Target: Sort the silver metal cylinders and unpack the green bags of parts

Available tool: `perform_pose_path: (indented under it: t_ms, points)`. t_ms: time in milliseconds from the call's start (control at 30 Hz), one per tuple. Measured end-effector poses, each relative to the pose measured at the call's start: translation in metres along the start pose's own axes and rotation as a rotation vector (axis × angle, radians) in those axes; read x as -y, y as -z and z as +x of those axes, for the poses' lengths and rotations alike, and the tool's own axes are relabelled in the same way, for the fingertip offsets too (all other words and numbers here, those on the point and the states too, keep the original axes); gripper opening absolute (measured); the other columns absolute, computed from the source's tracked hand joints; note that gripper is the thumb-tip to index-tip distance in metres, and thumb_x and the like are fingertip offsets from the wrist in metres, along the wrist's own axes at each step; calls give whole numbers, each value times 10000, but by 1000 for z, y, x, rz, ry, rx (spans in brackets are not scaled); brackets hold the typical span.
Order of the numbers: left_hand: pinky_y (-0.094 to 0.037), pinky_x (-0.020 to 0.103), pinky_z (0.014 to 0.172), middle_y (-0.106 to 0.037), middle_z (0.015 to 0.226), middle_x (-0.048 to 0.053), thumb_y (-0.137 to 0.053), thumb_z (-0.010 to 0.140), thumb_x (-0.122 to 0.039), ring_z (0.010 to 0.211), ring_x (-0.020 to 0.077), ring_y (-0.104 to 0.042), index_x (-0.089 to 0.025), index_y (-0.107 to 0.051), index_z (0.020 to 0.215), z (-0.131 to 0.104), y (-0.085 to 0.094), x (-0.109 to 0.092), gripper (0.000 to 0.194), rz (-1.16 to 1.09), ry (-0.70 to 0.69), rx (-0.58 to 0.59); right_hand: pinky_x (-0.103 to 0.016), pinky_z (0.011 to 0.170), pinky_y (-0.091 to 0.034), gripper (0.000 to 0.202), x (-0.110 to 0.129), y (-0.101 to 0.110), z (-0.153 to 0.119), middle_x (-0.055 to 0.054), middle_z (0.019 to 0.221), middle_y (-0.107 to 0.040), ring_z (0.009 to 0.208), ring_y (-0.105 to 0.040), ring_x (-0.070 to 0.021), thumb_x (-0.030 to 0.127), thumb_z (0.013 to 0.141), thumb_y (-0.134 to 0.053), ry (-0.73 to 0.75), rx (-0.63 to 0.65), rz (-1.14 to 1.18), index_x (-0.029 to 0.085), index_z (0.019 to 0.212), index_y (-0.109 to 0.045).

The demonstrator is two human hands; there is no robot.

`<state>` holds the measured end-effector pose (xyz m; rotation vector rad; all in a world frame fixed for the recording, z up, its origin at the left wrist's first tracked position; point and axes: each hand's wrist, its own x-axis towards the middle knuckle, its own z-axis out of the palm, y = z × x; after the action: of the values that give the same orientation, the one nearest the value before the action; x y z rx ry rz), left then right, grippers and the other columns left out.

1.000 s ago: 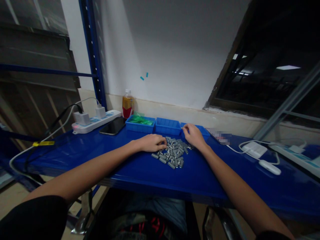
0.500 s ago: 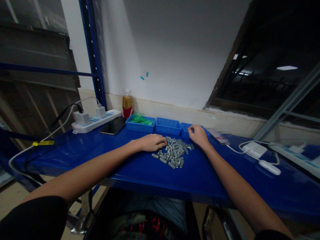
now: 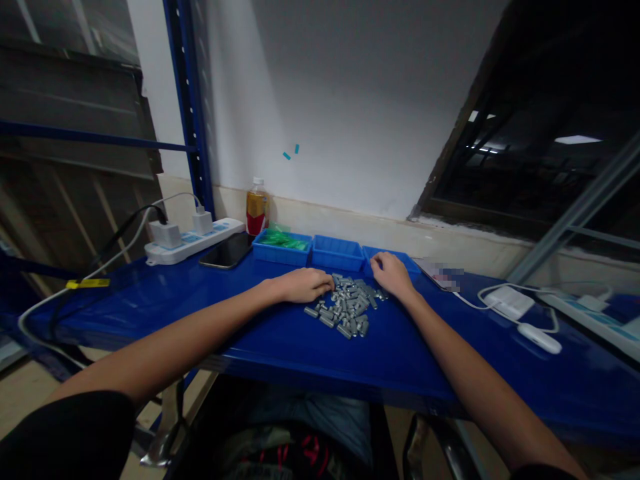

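A pile of small silvery metal cylinders lies loose on the blue table. My left hand rests at the pile's left edge, its fingers curled together by the nearest pieces; whatever they hold, if anything, is hidden. My right hand hovers just in front of the right blue bin, partly covering it. Its thumb and fingers are drawn together, and anything between them is too small to make out. Beside that bin stand a middle blue bin and a left blue bin holding green plastic pieces.
Behind the left bin is a drink bottle. A black phone and a white power strip lie to the left. On the right are another phone, a white charger, cables and a second power strip.
My right hand has shifted slightly left and down, from over the right bin toward its near side. My left hand stays at the pile. The camera view has shifted a little.
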<state>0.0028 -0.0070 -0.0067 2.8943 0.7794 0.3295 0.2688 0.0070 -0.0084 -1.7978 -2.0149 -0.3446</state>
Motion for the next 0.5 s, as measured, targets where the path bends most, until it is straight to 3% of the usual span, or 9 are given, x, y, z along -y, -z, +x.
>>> perform_pose_path:
  t_ms: [367,500]
  points:
    - [-422,251,810,-635,1017,53,-351,924,-286,916,167,-588,-192,-595,1066,-2,8,-7,298,-48,0,40,-386,829,-360,299,11,1,-6,-130,1087,-623,1024,-543,-272,421,912,-409,24,174,-161,172,1006,-544]
    - [-432,215,668,-636,884,27,-481,815,-183,743,140,-583,-175,-593,1087,-4,15,-9,294,-99,19,131,-388,830,-360,298,11,1,-6,-130,1080,-624,1021,-545,-270,426,911,-410,25,178,-159,173,998,-541]
